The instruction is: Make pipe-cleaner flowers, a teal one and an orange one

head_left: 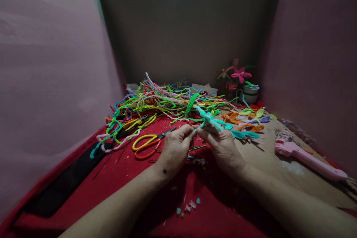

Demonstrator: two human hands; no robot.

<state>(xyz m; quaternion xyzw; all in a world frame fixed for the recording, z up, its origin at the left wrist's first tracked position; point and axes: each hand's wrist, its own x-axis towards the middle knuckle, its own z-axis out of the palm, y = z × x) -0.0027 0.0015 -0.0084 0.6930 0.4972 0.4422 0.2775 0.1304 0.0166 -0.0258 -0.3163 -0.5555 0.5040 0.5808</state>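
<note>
Both hands meet above the red cloth, near the middle of the view. My right hand (221, 147) is closed on a turquoise pipe-cleaner flower (211, 119), whose fuzzy petals spread above the fingers. My left hand (177, 143) pinches at the flower's lower left end, thumb and forefinger pressed together beside the right thumb. What lies right between the fingertips is mostly hidden. Scissors (147, 146) with yellow and orange handles lie just left of my left hand. A looped green pipe-cleaner piece (191, 105) stands behind the flower.
Behind lies a tangled heap of coloured pipe cleaners (156, 100), with yellow-handled pliers (135, 124) at its front. A pink glue gun (306, 156) rests on the brown board (267, 171) at right. Finished flowers stand by a small pot (249, 93). A black flat object (67, 182) lies left.
</note>
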